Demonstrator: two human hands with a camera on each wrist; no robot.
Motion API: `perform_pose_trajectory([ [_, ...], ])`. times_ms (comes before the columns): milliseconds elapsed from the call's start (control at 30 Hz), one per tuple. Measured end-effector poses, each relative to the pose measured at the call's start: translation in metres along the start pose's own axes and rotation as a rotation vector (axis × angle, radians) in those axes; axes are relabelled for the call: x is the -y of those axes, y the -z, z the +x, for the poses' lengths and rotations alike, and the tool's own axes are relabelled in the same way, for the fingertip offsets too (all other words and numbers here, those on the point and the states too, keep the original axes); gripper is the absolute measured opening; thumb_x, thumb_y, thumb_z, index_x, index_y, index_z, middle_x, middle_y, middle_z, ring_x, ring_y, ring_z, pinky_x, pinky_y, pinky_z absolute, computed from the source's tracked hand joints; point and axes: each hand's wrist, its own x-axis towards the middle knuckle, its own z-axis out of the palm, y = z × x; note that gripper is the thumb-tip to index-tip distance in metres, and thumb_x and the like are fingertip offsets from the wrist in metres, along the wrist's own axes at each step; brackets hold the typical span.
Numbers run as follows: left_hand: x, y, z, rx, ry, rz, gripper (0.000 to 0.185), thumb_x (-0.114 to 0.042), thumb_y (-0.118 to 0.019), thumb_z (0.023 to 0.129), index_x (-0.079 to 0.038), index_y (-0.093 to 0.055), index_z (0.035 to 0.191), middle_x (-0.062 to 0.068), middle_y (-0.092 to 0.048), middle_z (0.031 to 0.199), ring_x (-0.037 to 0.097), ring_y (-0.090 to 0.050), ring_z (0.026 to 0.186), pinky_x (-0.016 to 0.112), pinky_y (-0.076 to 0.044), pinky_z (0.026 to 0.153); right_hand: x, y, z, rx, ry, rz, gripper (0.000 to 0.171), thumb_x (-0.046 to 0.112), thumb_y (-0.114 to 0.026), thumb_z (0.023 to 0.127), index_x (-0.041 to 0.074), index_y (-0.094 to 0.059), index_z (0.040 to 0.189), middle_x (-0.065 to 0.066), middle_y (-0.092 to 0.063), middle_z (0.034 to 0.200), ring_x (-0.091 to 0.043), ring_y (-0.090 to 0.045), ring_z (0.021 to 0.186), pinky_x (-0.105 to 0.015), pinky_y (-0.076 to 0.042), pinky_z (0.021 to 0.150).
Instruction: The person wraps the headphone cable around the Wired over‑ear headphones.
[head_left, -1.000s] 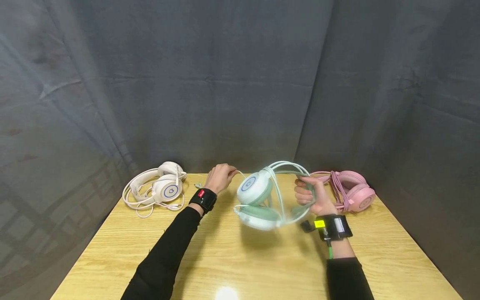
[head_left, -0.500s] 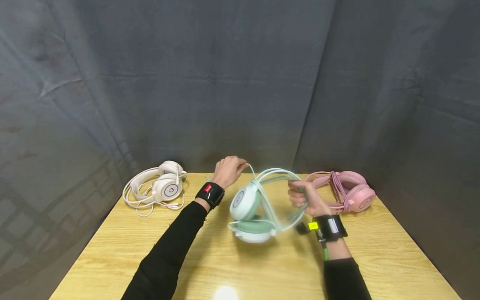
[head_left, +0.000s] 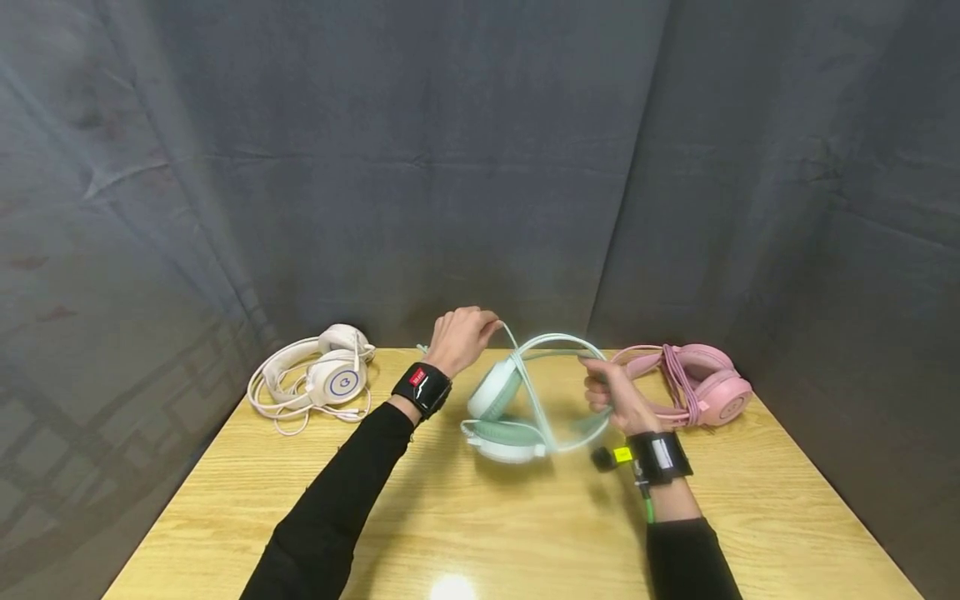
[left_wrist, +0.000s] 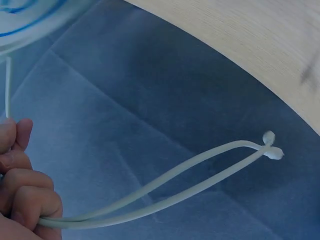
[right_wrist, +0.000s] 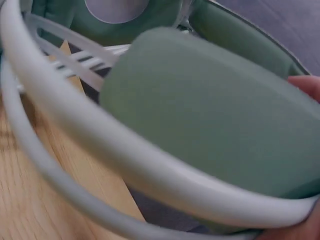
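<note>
A pair of mint-green and white headphones (head_left: 492,390) hangs above the table between my hands, ear cups toward the left. My right hand (head_left: 618,396) grips its headband; in the right wrist view the green headband pad (right_wrist: 210,110) and white frame tubes fill much of the picture. My left hand (head_left: 461,337) pinches the pale cable (head_left: 510,335), which runs taut down to the headphones and crosses the headband loop. In the left wrist view, a doubled length of cable (left_wrist: 175,171) sticks out from the curled fingers, with small pale tips at its far end.
White headphones (head_left: 330,379) with a looped cable lie at the table's back left. Pink headphones (head_left: 708,383) with a bundled cable lie at the back right, close to my right hand. A grey cloth (head_left: 420,167) stands behind the wooden table (head_left: 525,542).
My left hand has risen and moved right, and the cable between it and the headphones now stands higher. The headphones and my right hand have shifted slightly left.
</note>
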Motion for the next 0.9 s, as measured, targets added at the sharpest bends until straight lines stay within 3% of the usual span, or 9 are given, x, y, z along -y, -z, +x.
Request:
perform_pose_trajectory([
  [400,-0.024,0.007,-0.001,-0.033,-0.052,0.023,0.02,-0.028,-0.059,0.098,-0.015,-0.075,0.095,-0.003,-0.063,0.074,0.013,-0.057,0.059,0.03,-0.046,0.049,0.004,-0.011,-0.001,-0.281,0.081,-0.088,0.047,0.025,-0.053,0.098,0.023,-0.033,0.056,0.014,-0.029,0.046,0.0,-0.026,0.038,-0.016,-0.021,0.038],
  [633,-0.035,0.009,-0.004,-0.017,-0.083,0.032,0.021,-0.029,-0.06,0.097,-0.016,-0.074,0.091,-0.004,-0.061,0.071,0.011,-0.055,0.058,0.026,-0.045,0.048,0.003,-0.016,0.001,-0.45,0.129,-0.093,0.038,0.024,-0.057,0.096,0.021,-0.035,0.065,0.014,-0.03,0.047,-0.001,-0.026,0.038,-0.016,-0.022,0.037],
  [900,-0.048,0.01,-0.009,0.062,-0.139,0.041,0.027,-0.026,-0.056,0.099,-0.017,-0.062,0.074,-0.007,-0.05,0.063,0.008,-0.049,0.056,0.023,-0.042,0.049,0.001,-0.019,0.003,-0.608,0.2,-0.09,0.034,0.025,-0.06,0.094,0.02,-0.04,0.068,0.013,-0.033,0.046,-0.003,-0.028,0.038,-0.018,-0.025,0.037],
])
